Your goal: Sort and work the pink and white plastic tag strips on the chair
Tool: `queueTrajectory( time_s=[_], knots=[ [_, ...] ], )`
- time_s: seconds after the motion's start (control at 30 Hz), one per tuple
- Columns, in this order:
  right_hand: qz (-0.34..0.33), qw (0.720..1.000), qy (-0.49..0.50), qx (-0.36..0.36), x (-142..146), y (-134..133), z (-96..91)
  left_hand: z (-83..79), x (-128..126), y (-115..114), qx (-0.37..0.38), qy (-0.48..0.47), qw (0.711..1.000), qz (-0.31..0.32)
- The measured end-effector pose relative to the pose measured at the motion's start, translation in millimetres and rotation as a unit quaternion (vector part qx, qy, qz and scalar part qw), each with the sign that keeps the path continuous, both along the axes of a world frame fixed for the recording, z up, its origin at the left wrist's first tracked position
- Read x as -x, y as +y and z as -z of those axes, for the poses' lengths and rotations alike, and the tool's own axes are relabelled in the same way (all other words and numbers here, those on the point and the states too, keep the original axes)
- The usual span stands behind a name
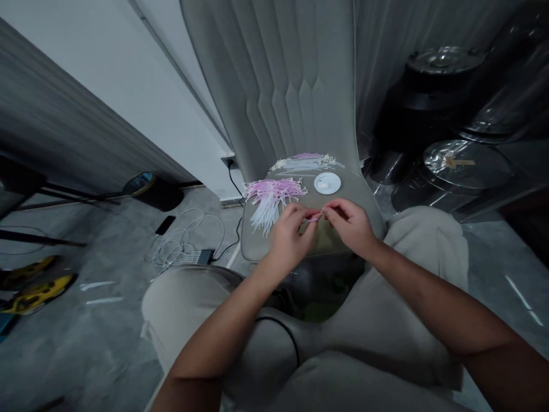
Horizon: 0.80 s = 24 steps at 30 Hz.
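Above the front part of the chair seat, my left hand (294, 232) is closed in a pinch around a thin pink stick (314, 218). My right hand (349, 223) is closed too, its thumb and forefinger meeting at the stick's tip, where a small detail is too fine to make out. Just beyond my left hand lies a bundle of pink sticks (274, 187) with pale ends, and white sticks (266, 216) fan out below it. A white round dish (327, 183) with a small white block in it sits beyond my right hand. Farther back is a pile of white and pink sticks (305, 163).
The grey padded chair (300, 109) stands between my knees. On the floor at left are a coiled pale cable (184, 237), a black phone-like slab (165, 225), a dark bin (153, 191) and yellow-black shoes (40, 293). Shiny-lidded dark containers (461, 163) stand at right.
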State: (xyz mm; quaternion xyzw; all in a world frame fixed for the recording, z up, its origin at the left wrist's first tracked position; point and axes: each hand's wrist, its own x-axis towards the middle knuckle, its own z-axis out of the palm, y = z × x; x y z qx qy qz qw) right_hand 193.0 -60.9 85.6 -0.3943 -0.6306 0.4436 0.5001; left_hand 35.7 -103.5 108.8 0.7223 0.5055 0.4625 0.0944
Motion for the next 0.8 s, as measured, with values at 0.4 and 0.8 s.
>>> queueTrajectory(
  time_s=[0.4, 0.8],
  knots=[
    [0.043, 0.956, -0.285, -0.057, -13, 124, 21.5, 1.3, 19, -8, 0.093, 0.016, 0.995, 0.02],
    [-0.104, 0.793, -0.581, -0.154, 0, 178, 38.9, 21.4, 43, 7, 0.117, -0.075, 0.99, 0.015]
  ],
)
